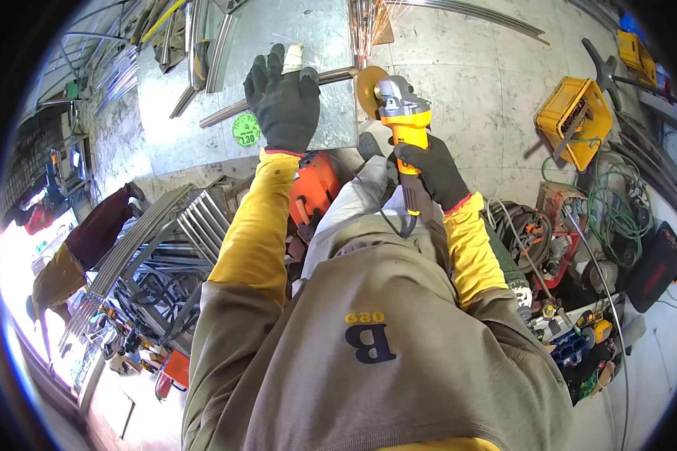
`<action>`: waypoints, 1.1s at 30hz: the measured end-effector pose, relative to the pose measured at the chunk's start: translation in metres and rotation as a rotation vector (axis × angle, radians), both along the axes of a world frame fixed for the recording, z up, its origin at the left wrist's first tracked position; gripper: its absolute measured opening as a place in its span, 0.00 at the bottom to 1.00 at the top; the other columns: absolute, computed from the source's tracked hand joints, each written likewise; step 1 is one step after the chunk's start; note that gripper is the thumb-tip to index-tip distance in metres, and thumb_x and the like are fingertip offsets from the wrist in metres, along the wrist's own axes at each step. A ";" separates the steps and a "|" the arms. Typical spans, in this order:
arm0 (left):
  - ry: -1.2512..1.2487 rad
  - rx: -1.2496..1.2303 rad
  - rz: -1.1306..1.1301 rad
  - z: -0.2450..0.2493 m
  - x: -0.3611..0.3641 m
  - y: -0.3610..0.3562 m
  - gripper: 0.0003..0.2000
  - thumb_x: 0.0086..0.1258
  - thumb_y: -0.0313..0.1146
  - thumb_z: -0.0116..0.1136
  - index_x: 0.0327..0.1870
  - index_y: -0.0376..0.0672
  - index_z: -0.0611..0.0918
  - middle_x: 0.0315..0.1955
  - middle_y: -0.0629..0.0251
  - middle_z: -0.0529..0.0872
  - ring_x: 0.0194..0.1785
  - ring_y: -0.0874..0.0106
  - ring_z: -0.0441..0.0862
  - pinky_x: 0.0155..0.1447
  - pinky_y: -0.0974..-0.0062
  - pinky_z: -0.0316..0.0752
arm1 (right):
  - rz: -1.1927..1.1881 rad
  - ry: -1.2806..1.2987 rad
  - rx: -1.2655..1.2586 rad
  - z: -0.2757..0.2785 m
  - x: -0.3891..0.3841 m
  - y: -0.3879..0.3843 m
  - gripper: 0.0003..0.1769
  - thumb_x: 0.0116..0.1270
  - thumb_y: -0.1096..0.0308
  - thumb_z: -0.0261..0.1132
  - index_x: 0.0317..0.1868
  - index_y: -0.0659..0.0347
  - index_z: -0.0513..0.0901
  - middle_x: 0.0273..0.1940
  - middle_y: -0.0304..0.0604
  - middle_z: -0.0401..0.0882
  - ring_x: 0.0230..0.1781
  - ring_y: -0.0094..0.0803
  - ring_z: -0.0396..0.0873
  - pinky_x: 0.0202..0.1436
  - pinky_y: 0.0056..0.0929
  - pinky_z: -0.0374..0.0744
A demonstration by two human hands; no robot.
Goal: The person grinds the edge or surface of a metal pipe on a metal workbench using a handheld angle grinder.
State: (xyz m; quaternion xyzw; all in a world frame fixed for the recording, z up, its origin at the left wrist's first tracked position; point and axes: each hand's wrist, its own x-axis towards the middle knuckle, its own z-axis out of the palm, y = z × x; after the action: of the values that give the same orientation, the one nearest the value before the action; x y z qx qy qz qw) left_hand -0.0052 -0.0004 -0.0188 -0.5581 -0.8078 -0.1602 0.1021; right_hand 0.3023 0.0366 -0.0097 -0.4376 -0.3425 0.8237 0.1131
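Observation:
In a dark glove, my right hand (432,171) grips the yellow and grey angle grinder (406,120). The grinder's round brown disc (370,92) meets the end of a metal tube (337,75), and orange sparks (368,26) fly upward from there. My left hand (282,101), also gloved, lies over the tube with its fingers spread and pressing it down on the metal sheet (165,116). A whitish roll (293,56) stands by its fingertips. A green round label (246,130) is just left of that hand.
An orange case (314,188) lies below my left hand. Metal bars (139,233) and a person (83,248) are at the left. At the right are a yellow crate (575,124), a green hose (617,199), coiled cables (530,233) and tools.

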 end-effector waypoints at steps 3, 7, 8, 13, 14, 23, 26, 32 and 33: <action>0.025 -0.029 -0.014 0.003 0.001 -0.001 0.21 0.81 0.48 0.57 0.54 0.43 0.95 0.80 0.51 0.80 0.80 0.40 0.73 0.85 0.39 0.62 | -0.039 0.036 -0.052 0.001 0.003 0.003 0.19 0.77 0.59 0.77 0.58 0.64 0.90 0.46 0.38 0.92 0.43 0.25 0.89 0.48 0.29 0.86; 0.018 -0.038 -0.011 0.007 0.003 0.000 0.21 0.81 0.48 0.57 0.56 0.42 0.95 0.80 0.51 0.80 0.80 0.40 0.73 0.85 0.40 0.62 | -0.003 0.069 -0.027 0.011 -0.003 0.014 0.18 0.77 0.61 0.77 0.58 0.65 0.90 0.46 0.40 0.92 0.42 0.25 0.89 0.49 0.30 0.87; 0.023 -0.036 -0.013 0.007 0.004 0.001 0.22 0.82 0.48 0.57 0.56 0.42 0.95 0.80 0.51 0.80 0.80 0.39 0.73 0.85 0.40 0.62 | -0.006 0.068 -0.026 0.011 -0.005 0.014 0.18 0.77 0.61 0.77 0.58 0.65 0.90 0.46 0.40 0.92 0.42 0.25 0.89 0.49 0.30 0.87; 0.029 -0.025 -0.010 0.004 0.002 -0.001 0.23 0.82 0.48 0.57 0.61 0.40 0.93 0.79 0.50 0.80 0.80 0.39 0.73 0.84 0.39 0.62 | 0.057 0.012 0.036 0.014 -0.010 0.010 0.19 0.77 0.60 0.77 0.58 0.65 0.90 0.44 0.40 0.92 0.41 0.26 0.88 0.48 0.31 0.86; 0.030 -0.031 -0.014 0.004 0.002 0.000 0.23 0.82 0.48 0.57 0.63 0.40 0.92 0.79 0.49 0.80 0.80 0.39 0.73 0.84 0.39 0.63 | 0.078 -0.018 0.057 0.013 -0.008 0.009 0.19 0.77 0.60 0.77 0.58 0.66 0.90 0.43 0.40 0.92 0.41 0.26 0.88 0.49 0.31 0.86; -0.013 -0.066 0.010 0.009 0.005 -0.002 0.27 0.84 0.48 0.55 0.76 0.44 0.85 0.81 0.53 0.80 0.83 0.40 0.71 0.87 0.39 0.60 | -0.270 0.046 -0.117 0.014 0.040 -0.001 0.29 0.77 0.55 0.75 0.68 0.66 0.83 0.46 0.47 0.90 0.40 0.36 0.92 0.48 0.38 0.93; 0.027 -0.086 0.021 0.014 0.012 -0.008 0.26 0.84 0.48 0.55 0.76 0.46 0.85 0.81 0.52 0.80 0.83 0.40 0.71 0.87 0.39 0.60 | -0.385 0.198 -0.123 0.022 0.048 0.007 0.32 0.80 0.52 0.74 0.72 0.67 0.78 0.47 0.48 0.89 0.43 0.39 0.93 0.49 0.43 0.94; -0.001 0.014 0.000 0.008 0.021 -0.022 0.28 0.81 0.51 0.60 0.75 0.44 0.86 0.78 0.46 0.80 0.81 0.37 0.70 0.84 0.33 0.60 | -0.499 0.189 -0.018 0.068 0.050 0.013 0.30 0.81 0.54 0.72 0.70 0.68 0.79 0.45 0.48 0.90 0.41 0.40 0.94 0.50 0.42 0.95; -0.025 -0.004 0.004 0.010 0.024 -0.026 0.28 0.81 0.49 0.60 0.78 0.47 0.84 0.80 0.47 0.79 0.82 0.37 0.70 0.86 0.33 0.58 | -0.516 0.201 0.000 0.073 0.051 0.011 0.30 0.81 0.54 0.71 0.71 0.68 0.78 0.46 0.48 0.90 0.42 0.40 0.94 0.50 0.42 0.95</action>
State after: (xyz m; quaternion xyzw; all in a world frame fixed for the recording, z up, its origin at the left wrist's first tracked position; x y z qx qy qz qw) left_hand 0.0185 -0.0265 -0.0085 -0.5544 -0.8105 -0.1655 0.0912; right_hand 0.3529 0.0477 0.0632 -0.4263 -0.2068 0.8068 0.3529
